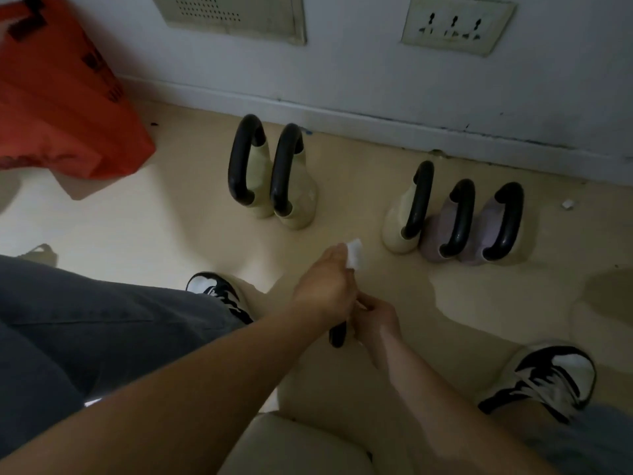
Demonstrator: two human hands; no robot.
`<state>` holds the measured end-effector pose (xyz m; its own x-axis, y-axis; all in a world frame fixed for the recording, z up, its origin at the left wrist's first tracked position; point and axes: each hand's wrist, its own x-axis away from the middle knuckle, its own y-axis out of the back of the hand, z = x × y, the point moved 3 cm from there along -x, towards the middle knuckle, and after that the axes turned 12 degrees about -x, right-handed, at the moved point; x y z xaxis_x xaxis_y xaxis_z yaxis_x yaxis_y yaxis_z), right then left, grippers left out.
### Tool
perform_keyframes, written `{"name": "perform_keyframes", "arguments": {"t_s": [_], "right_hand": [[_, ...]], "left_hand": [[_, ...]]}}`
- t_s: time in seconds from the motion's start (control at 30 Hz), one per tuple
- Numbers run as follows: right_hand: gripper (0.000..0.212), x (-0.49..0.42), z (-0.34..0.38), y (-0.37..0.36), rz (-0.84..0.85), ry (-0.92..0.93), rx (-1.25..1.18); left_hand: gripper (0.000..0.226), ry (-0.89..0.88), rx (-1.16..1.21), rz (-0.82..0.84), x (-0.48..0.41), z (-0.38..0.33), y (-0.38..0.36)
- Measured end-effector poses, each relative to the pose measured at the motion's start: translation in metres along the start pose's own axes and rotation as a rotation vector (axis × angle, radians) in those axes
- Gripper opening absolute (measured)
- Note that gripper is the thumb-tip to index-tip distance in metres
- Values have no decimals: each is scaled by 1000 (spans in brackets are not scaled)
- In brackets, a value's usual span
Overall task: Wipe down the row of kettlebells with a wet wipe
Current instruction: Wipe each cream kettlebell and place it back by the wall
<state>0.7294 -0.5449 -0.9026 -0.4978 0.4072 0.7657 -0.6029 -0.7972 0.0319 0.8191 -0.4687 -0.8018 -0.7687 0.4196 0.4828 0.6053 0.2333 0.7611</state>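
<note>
Beige floor [171,234], white socketed wall [342,63]

A row stood at the foot of the white wall [342,73]
A pair of cream kettlebells with black loop handles [298,200] stood left, a third cream kettlebell [399,228] and two lilac kettlebells [442,234] touching to their right across a gap; an orange bag [65,108] lay far left

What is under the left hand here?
A short black handle end shows under the left hand, beside the right hand. The hands cover the rest, so what it belongs to cannot be told. A white wipe sticks out above.
</note>
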Motion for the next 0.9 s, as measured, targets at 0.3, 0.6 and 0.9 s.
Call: {"name": "perform_keyframes", "arguments": {"t_s": [0.3, 0.6, 0.9], "right_hand": [[36, -12, 3, 6, 25, 17, 2], [16, -8, 3, 1, 20, 26, 109], [21, 17, 14, 1, -27, -160, -157]], "left_hand": [[35, 8, -500, 394, -76, -22, 11], [32, -210, -284, 42, -36, 7, -2], [47, -653, -537, -289, 75, 36, -46]]}}
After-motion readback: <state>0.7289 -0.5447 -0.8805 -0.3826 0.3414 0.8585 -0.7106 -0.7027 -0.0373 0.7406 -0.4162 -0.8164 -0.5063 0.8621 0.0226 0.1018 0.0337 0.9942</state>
